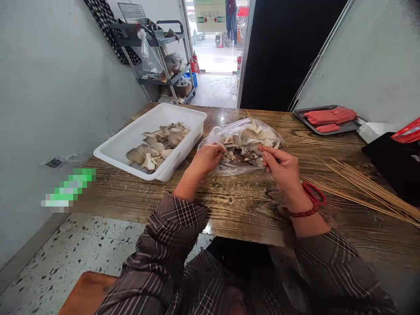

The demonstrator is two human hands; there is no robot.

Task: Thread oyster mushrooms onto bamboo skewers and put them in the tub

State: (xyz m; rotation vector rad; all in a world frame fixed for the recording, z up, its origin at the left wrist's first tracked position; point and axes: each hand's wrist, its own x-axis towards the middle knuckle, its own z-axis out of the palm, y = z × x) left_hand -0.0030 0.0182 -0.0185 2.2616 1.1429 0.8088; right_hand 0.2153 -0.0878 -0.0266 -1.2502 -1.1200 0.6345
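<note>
A clear plastic bag (213, 135) lies open on the table, heaped with grey-white oyster mushrooms (252, 138). At its near left side is my left hand (210, 157), its fingers closed together; what they pinch is too small to make out. My right hand (282, 165) is at the bag's right side, thumb and forefinger pressed together over the mushrooms; I cannot tell what is between them. Red-handled scissors (320, 192) lie beside my right wrist, partly hidden by it. To the left, a white plastic tub (114, 154) holds more oyster mushrooms (160, 146).
Bamboo skewers (367, 188) are spread over the right of the wooden table (229, 205). Behind them, a dark tray (348, 127) carries pink-red pieces (330, 116). A black container (390, 162) stands at the right edge. Beyond the table are a shelf cart (157, 41) and a doorway.
</note>
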